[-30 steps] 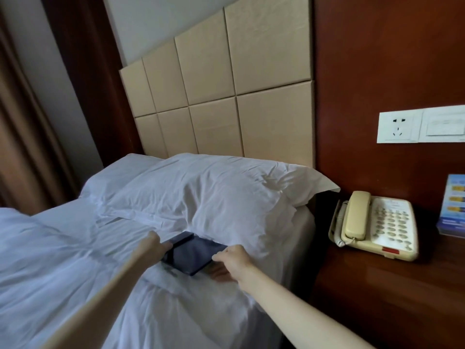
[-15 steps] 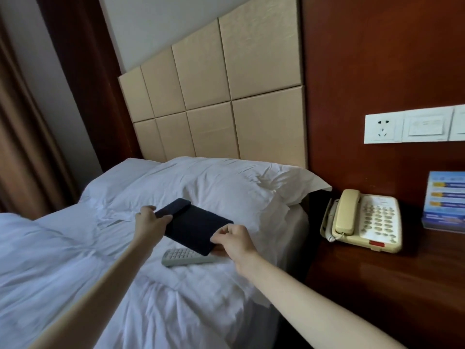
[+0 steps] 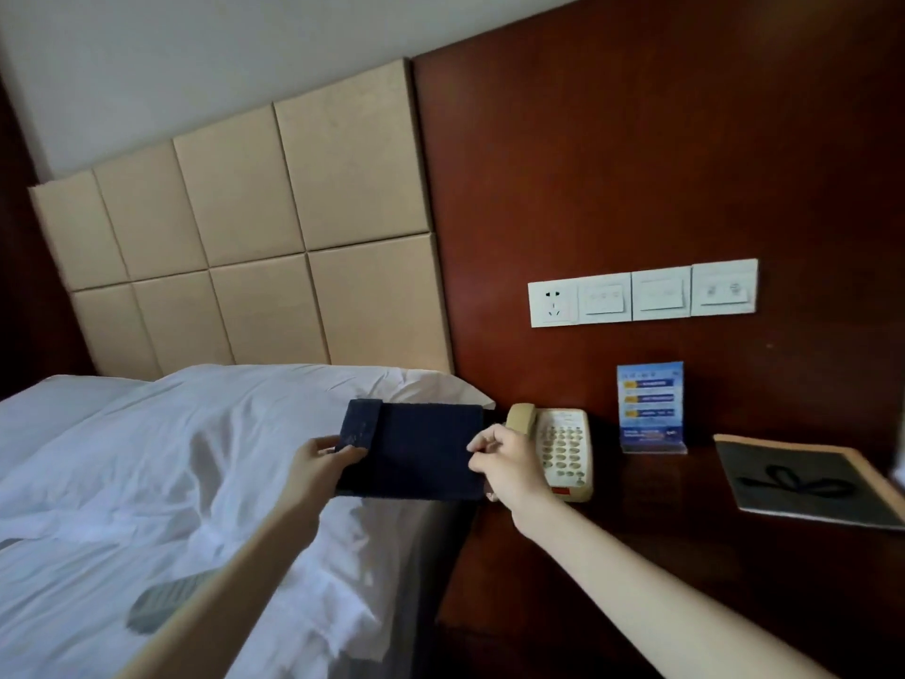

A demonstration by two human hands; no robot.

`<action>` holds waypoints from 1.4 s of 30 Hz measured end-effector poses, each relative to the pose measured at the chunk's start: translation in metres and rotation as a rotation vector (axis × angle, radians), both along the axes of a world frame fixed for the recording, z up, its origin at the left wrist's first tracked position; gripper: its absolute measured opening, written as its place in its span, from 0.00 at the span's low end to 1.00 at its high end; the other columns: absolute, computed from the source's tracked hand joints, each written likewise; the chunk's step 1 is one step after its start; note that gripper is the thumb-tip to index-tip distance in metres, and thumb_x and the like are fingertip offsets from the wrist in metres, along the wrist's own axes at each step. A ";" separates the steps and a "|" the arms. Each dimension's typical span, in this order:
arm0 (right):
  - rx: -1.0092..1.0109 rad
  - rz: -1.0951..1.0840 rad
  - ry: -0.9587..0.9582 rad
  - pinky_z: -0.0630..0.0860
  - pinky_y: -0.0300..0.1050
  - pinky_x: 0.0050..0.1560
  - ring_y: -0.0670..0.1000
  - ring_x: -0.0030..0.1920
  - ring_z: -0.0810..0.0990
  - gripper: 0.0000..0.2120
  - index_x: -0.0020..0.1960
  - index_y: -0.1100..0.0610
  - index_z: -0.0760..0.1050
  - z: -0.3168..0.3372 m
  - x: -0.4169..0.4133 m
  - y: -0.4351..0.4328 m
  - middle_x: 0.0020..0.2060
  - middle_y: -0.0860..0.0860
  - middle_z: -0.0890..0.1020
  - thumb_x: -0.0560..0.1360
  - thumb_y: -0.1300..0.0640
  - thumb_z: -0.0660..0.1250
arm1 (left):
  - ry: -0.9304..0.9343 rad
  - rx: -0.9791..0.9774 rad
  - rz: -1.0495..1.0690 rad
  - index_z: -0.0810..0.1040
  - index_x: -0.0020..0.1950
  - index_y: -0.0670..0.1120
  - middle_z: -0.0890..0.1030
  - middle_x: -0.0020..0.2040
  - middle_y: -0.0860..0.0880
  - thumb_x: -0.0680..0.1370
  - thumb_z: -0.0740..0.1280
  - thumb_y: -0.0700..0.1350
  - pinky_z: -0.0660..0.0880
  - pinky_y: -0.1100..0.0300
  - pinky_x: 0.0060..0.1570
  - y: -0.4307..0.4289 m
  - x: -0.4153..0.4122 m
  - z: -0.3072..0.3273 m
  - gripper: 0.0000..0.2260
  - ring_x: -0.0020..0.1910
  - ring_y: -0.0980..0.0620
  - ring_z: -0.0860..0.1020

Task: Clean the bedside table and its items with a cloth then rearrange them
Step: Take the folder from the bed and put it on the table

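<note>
A dark blue folded cloth [image 3: 418, 450] is held up in the air over the bed's right edge, stretched flat between both hands. My left hand [image 3: 318, 463] pinches its left end, where a flap is folded over. My right hand [image 3: 504, 465] pinches its right end, just in front of a cream telephone [image 3: 563, 450]. The telephone sits at the left of the dark wooden bedside table [image 3: 636, 556]. A blue sign card [image 3: 650, 406] stands upright at the wall behind it. A dark folder [image 3: 808, 477] with tan edges lies at the table's right.
A grey remote control [image 3: 161, 605] lies on the white bed sheet [image 3: 122, 482], partly hidden by my left forearm. A white pillow [image 3: 294, 399] sits against the beige padded headboard [image 3: 245, 257]. A socket and switch panel [image 3: 641, 298] is on the wooden wall.
Both hands lifted the cloth off the bed and carried it right, toward the telephone. The view swung right, showing more of the bedside table and the folder.
</note>
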State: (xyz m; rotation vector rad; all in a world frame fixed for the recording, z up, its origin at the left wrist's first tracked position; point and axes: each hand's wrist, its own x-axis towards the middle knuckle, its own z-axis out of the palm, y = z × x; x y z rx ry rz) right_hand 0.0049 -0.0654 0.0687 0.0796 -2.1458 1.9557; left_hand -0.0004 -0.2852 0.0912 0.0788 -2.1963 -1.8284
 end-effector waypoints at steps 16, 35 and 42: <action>0.017 -0.388 0.034 0.76 0.44 0.44 0.54 0.53 0.79 0.17 0.54 0.54 0.78 0.015 0.022 0.194 0.54 0.54 0.80 0.74 0.71 0.60 | -0.305 0.333 -0.592 0.74 0.59 0.49 0.81 0.53 0.39 0.78 0.63 0.41 0.79 0.49 0.45 0.179 -0.008 -0.060 0.11 0.44 0.40 0.82; -0.175 -0.489 -0.164 0.78 0.55 0.53 0.52 0.55 0.78 0.32 0.71 0.53 0.59 -0.025 0.041 0.277 0.57 0.50 0.75 0.73 0.58 0.72 | -0.351 0.568 -0.811 0.72 0.49 0.41 0.84 0.48 0.38 0.75 0.65 0.32 0.81 0.57 0.38 0.312 -0.007 -0.068 0.07 0.44 0.42 0.85; -0.151 -0.410 -0.260 0.79 0.44 0.41 0.53 0.45 0.82 0.18 0.62 0.62 0.72 -0.056 0.042 0.294 0.50 0.56 0.80 0.73 0.68 0.69 | -0.403 0.477 -0.767 0.71 0.53 0.40 0.83 0.49 0.40 0.77 0.65 0.34 0.80 0.60 0.38 0.356 -0.021 -0.078 0.07 0.40 0.47 0.84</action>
